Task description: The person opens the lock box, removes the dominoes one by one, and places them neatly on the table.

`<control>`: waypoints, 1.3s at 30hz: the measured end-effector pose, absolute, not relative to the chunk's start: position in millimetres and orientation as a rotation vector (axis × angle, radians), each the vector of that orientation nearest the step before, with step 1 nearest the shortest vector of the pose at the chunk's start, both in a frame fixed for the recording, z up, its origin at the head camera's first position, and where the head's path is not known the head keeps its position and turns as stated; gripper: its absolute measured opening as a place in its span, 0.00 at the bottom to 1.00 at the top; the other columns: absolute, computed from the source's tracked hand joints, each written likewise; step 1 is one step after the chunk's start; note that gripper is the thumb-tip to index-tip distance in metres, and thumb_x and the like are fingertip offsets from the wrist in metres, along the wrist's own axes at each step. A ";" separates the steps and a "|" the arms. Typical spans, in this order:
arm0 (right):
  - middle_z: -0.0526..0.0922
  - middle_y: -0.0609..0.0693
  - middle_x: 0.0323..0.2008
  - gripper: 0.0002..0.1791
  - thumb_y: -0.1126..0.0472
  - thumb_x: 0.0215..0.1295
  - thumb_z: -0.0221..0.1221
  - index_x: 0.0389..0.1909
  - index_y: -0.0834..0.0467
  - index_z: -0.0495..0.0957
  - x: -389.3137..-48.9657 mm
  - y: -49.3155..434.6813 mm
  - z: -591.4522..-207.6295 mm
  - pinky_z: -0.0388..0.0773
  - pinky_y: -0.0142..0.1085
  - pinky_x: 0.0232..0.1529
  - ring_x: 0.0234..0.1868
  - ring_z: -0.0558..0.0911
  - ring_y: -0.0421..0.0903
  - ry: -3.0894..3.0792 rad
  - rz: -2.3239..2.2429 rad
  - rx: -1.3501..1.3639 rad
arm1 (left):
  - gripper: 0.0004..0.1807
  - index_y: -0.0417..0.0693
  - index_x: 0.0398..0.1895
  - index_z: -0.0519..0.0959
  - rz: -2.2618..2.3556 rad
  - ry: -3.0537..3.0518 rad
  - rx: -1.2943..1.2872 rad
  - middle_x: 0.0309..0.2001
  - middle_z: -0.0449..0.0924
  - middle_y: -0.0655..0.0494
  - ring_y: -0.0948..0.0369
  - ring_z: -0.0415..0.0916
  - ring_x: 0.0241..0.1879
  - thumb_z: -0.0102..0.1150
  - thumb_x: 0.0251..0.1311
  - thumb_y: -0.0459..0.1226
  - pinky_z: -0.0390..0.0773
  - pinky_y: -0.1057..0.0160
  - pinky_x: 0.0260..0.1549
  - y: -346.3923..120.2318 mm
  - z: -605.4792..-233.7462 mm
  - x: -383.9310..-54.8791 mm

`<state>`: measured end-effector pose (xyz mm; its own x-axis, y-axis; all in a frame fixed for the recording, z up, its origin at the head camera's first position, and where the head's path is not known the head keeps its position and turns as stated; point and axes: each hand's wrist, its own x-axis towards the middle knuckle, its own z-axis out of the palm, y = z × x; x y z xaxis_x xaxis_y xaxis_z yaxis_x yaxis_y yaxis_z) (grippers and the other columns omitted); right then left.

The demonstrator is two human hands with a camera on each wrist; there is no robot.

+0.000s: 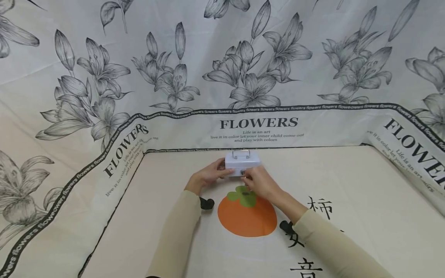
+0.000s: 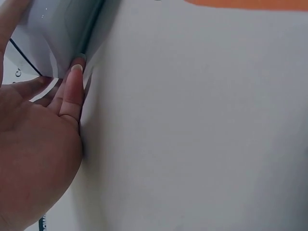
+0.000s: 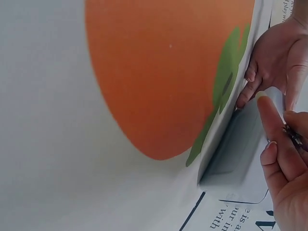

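Note:
A small pale lilac cash box (image 1: 242, 159) with a wire handle on its lid stands near the far edge of the table. My left hand (image 1: 209, 172) grips its left end, thumb along the front and fingers around the side. In the left wrist view, the fingers (image 2: 73, 94) bend round the box's lower corner, close to the cloth. Against the front, my right hand (image 1: 261, 181) pinches a small dark metal key (image 3: 294, 137) between thumb and index finger at the lock (image 1: 242, 172). The fingers hide most of the key.
Pale cloth with a printed orange persimmon (image 1: 247, 220) and black characters (image 1: 320, 207) covers the table. Behind it hangs a flower-printed curtain (image 1: 257, 127), which also runs along both sides. Dark wrist straps (image 1: 207, 204) show at the sleeves.

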<state>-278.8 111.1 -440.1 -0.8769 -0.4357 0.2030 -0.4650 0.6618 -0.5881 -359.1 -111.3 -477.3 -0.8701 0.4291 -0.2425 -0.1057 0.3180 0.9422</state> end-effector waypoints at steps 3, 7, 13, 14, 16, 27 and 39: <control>0.81 0.49 0.21 0.08 0.68 0.69 0.63 0.29 0.65 0.85 -279.5 110.5 -441.4 0.73 0.32 0.23 0.21 0.76 0.38 -2.824 1.035 0.755 | 0.50 0.51 0.81 0.54 1.570 2.136 0.269 0.70 0.70 0.50 0.56 0.71 0.58 0.71 0.61 0.51 0.73 0.59 0.53 -112.7 -476.0 -358.2; 0.83 0.51 0.24 0.07 0.69 0.69 0.63 0.30 0.65 0.84 -279.2 111.2 -439.6 0.76 0.33 0.24 0.22 0.79 0.40 -2.829 1.092 0.735 | 0.51 0.51 0.82 0.53 1.562 2.136 0.284 0.71 0.68 0.50 0.56 0.71 0.58 0.70 0.62 0.52 0.73 0.59 0.54 -112.8 -475.0 -357.3; 0.84 0.54 0.25 0.08 0.68 0.69 0.63 0.29 0.66 0.84 -281.0 111.0 -436.8 0.77 0.33 0.25 0.22 0.81 0.42 -2.854 1.115 0.729 | 0.51 0.50 0.82 0.52 1.559 2.135 0.314 0.71 0.69 0.50 0.56 0.71 0.59 0.70 0.63 0.51 0.72 0.59 0.54 -111.5 -474.6 -357.1; 0.84 0.54 0.25 0.08 0.68 0.69 0.63 0.29 0.66 0.84 -281.7 110.9 -437.1 0.77 0.34 0.25 0.22 0.81 0.42 -2.858 1.109 0.730 | 0.50 0.50 0.82 0.52 1.561 2.134 0.316 0.71 0.69 0.50 0.57 0.71 0.59 0.70 0.63 0.51 0.72 0.59 0.54 -111.2 -474.3 -357.0; 0.83 0.53 0.24 0.09 0.68 0.69 0.63 0.28 0.66 0.84 -282.8 110.9 -437.8 0.77 0.34 0.25 0.22 0.81 0.43 -2.858 1.103 0.735 | 0.50 0.51 0.82 0.53 1.559 2.131 0.319 0.71 0.70 0.50 0.57 0.71 0.60 0.70 0.63 0.50 0.71 0.58 0.54 -111.1 -473.9 -356.9; 0.85 0.56 0.26 0.07 0.68 0.68 0.64 0.30 0.67 0.84 -284.7 111.3 -439.7 0.76 0.33 0.23 0.24 0.85 0.48 -2.859 1.179 0.653 | 0.49 0.48 0.82 0.52 1.561 2.158 0.328 0.71 0.69 0.48 0.57 0.71 0.61 0.68 0.64 0.50 0.73 0.58 0.54 -109.4 -476.8 -359.3; 0.83 0.59 0.25 0.16 0.61 0.76 0.56 0.32 0.68 0.83 -279.6 117.4 -440.6 0.79 0.37 0.29 0.29 0.88 0.55 -2.850 1.510 0.593 | 0.51 0.48 0.82 0.52 1.568 2.154 0.298 0.73 0.68 0.48 0.56 0.69 0.66 0.69 0.63 0.52 0.70 0.54 0.62 -110.1 -479.6 -357.9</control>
